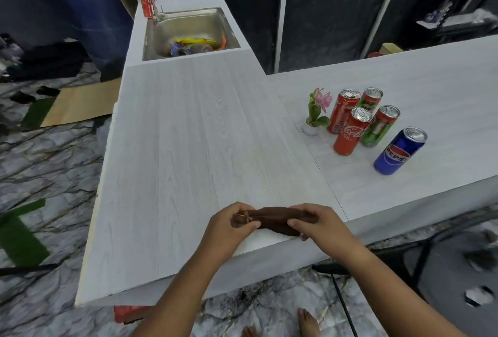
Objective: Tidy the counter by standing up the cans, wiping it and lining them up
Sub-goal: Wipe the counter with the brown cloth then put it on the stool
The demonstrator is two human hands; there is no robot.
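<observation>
Head view: I see my left hand [231,224] and right hand [314,222] both pinching a bunched brown cloth [272,219] at lower centre, over the tabletop [188,134] near its front edge. Five cans [350,131] stand upright at centre right, clustered beside a small potted flower [315,114].

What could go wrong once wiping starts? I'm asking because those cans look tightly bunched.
1. The five upright cans stand clustered; a sweep of the brown cloth could topple one into the others.
2. The small flower pot sits right beside them and looks easy to tip.
3. The Pepsi can stands near the counter's front edge.
</observation>
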